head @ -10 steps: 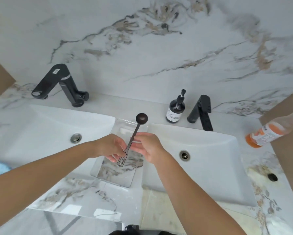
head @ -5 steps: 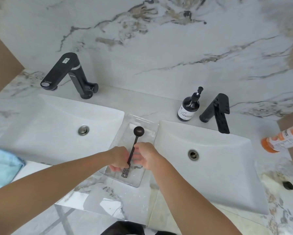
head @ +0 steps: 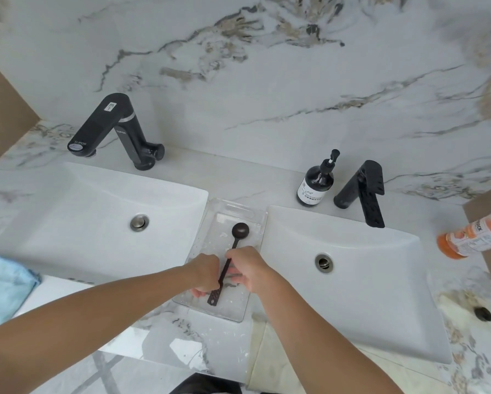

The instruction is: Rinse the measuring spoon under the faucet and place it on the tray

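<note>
Both hands, left hand (head: 206,273) and right hand (head: 245,268), have their grip clamped on the handle of the dark long-handled measuring spoon (head: 229,261), which lies over the clear rectangular plastic tray (head: 255,220) on the marble tabletop (head: 181,336) between two white sinks (head: 96,200).

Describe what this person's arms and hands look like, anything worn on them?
Both arms are bare as far as the picture shows: no sleeves visible. The left hand and right hand wear no gloves; no watch, bracelet or ring is visible, though parts of the fingers are hidden.
</note>
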A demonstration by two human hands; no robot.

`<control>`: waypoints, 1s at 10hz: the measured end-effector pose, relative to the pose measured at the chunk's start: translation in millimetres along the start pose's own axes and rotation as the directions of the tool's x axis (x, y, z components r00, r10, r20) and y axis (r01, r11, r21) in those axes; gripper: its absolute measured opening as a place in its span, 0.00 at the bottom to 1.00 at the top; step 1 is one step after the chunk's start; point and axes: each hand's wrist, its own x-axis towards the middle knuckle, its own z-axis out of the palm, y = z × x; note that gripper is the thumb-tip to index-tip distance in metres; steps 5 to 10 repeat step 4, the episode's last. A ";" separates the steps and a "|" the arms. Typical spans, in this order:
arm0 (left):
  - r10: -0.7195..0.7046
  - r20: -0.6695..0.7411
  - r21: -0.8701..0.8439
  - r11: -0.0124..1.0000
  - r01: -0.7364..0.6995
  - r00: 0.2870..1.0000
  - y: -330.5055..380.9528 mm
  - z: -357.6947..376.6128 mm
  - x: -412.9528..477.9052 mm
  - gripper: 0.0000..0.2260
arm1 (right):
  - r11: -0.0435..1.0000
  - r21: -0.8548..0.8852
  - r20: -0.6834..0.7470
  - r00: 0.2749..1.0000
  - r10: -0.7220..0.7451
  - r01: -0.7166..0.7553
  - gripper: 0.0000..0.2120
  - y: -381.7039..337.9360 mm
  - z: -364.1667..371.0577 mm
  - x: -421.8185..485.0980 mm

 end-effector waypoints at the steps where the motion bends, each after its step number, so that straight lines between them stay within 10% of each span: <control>1: 0.002 0.015 0.022 1.000 -0.002 1.000 3.5 -1.5 -2.5 0.12 | 0.999 -0.043 -0.033 0.999 -0.025 0.023 0.15 -1.1 -0.6 -0.8; 10: 0.066 0.011 0.146 0.987 -0.066 0.998 40.6 -49.0 -25.4 0.14 | 0.986 -0.144 -0.043 0.995 -0.088 0.081 0.13 -27.5 -41.2 -43.6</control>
